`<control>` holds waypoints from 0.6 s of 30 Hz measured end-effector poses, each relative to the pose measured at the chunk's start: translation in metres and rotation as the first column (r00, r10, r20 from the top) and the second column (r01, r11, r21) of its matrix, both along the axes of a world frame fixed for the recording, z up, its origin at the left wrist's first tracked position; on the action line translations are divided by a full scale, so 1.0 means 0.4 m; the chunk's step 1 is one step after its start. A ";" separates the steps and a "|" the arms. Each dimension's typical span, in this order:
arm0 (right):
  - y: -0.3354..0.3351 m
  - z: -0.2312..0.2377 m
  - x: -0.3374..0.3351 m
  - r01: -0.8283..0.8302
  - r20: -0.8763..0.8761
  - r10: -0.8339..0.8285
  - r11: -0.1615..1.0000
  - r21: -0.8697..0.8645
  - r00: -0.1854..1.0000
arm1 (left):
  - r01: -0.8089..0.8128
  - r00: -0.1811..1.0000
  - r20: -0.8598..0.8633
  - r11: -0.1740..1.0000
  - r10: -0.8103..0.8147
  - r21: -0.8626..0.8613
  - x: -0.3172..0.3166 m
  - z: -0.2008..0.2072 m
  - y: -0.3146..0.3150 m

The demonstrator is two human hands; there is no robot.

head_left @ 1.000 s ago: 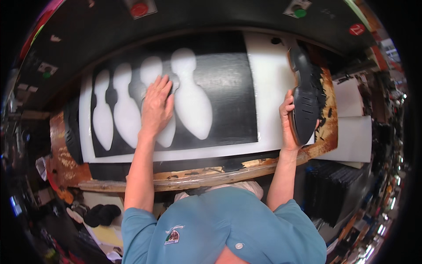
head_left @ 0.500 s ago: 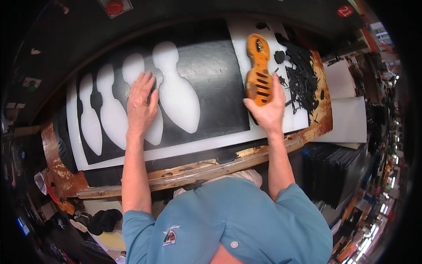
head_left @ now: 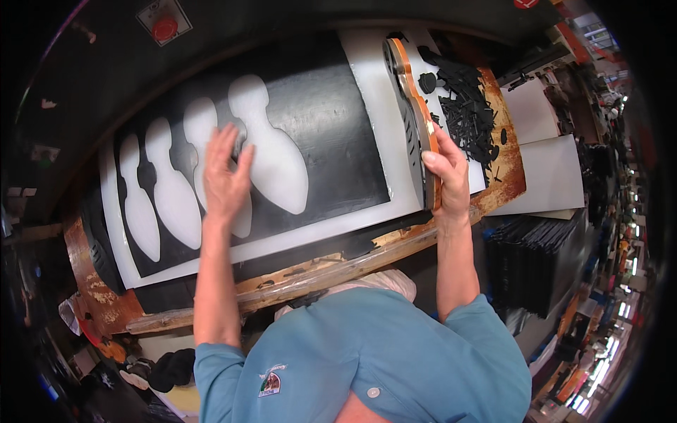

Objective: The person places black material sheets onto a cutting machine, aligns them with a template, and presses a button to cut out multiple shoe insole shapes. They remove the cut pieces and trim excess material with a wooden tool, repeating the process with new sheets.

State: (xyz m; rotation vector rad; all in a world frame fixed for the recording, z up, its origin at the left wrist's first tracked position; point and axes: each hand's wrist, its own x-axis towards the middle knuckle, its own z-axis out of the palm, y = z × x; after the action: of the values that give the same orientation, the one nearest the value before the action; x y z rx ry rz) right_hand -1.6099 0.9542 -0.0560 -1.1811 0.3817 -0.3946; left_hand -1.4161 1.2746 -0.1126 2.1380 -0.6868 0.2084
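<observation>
My right hand grips a sole-shaped cutting die with an orange rim, thumb on one face and fingers behind. The die stands tilted on its edge, its dark slotted side turned to the left. A black sheet lies on a white board. Several sole-shaped cutouts in the sheet show white beneath. My left hand, open with fingers apart and slightly blurred, is over the cutouts, partly hiding the second one from the right. Whether it touches the sheet I cannot tell.
Black offcuts lie heaped on the right of the board, near a worn rusty-brown edge. A wooden rail runs along the front. Stacked black sheets and white sheets are at right. A red button sits on the dark machine beam.
My right hand has turned the die from face-up onto its edge, its grip now along the lower end. My left hand stays over the cutouts, fingers more spread. The view has shifted slightly.
</observation>
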 end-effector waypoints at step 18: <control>0.190 -0.007 0.052 -0.161 0.013 0.161 0.983 0.086 0.987 | -0.312 0.656 -0.663 0.671 -0.361 -0.673 -0.231 0.030 0.129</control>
State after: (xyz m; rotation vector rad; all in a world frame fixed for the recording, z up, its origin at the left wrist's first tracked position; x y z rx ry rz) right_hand -1.5891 1.0303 -0.0586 -1.1163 0.2927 -0.2387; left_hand -1.5085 1.3261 -0.1007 1.1835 -0.0540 -0.3888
